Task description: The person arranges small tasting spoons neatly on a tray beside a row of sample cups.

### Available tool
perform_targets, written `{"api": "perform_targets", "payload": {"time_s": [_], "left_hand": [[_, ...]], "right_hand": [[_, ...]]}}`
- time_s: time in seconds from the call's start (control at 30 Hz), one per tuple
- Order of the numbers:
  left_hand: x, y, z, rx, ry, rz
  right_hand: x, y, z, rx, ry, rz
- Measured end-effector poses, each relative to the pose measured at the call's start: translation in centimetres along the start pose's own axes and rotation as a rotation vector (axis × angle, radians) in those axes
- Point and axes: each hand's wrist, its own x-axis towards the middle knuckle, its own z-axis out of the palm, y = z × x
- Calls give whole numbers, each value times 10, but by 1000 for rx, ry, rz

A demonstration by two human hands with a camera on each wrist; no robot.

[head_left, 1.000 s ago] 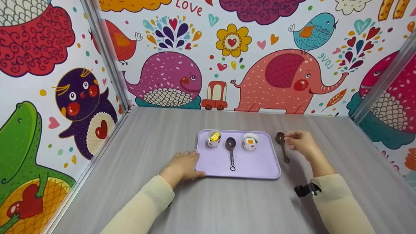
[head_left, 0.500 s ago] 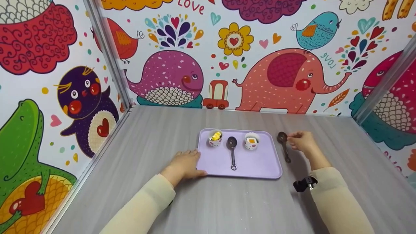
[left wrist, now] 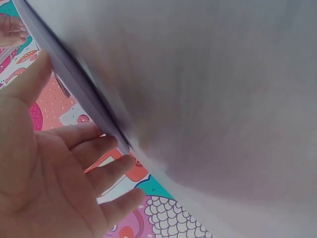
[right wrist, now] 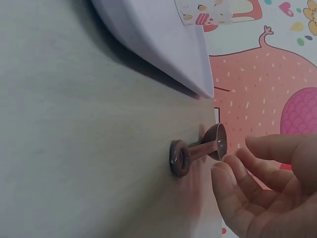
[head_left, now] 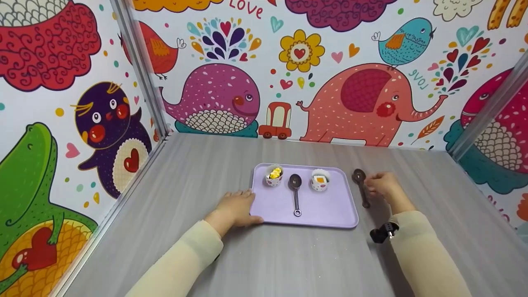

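A lilac tray (head_left: 321, 212) lies on the table. My left hand (head_left: 235, 208) rests at its left edge, thumb and fingers spread; the left wrist view shows the fingertips along the rim. Right of the tray lies a brown measuring spoon (head_left: 359, 175), bowl toward the back wall. My right hand (head_left: 383, 184) is just right of this spoon. In the right wrist view its thumb and loosely bent fingers stand apart near the spoon's bowl (right wrist: 222, 144), with nothing between them. A second dark measuring spoon (head_left: 295, 181) lies on the tray between two small paper cups.
The left paper cup (head_left: 273, 182) holds something yellow; the right one (head_left: 320, 187) holds a white piece with an orange centre. Cartoon-printed walls (head_left: 231, 95) with metal corner posts (head_left: 144, 70) enclose the grey table (head_left: 288, 260) at the back and sides.
My right hand has shifted slightly nearer to me, from beside the brown spoon's bowl to alongside its handle. My left hand, the tray and both spoons keep their places; the head view drifts slightly.
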Motion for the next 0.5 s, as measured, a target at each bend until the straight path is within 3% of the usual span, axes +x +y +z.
{"api": "perform_targets", "payload": {"time_s": [0.5], "left_hand": [[-1,2,-2,12,-3,-5]], "right_hand": [[12,12,-2,-4,-42,131]]}}
